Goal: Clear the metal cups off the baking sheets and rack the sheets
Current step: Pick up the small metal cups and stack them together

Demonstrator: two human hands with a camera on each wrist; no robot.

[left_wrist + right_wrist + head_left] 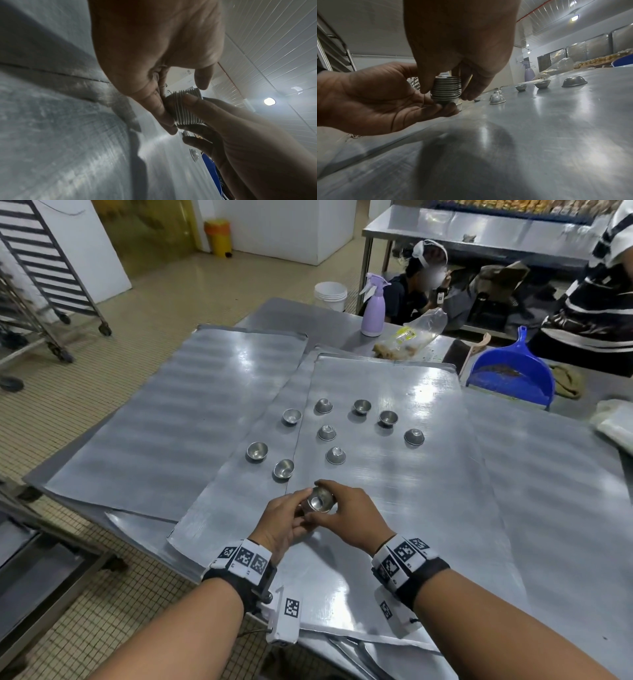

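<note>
Holding: both hands, left hand (284,517) and right hand (346,513), grip nested cup stack (320,501).
Next: loose cups (284,468) lie just ahead, leftward.

both forearms reach forward with banded wrists, the hands meeting in front: the left hand (284,517) cups palm-up with fingers curled under, while the right hand (346,515) comes from above, thumb and fingertips (467,93) pinching downward.
</note>
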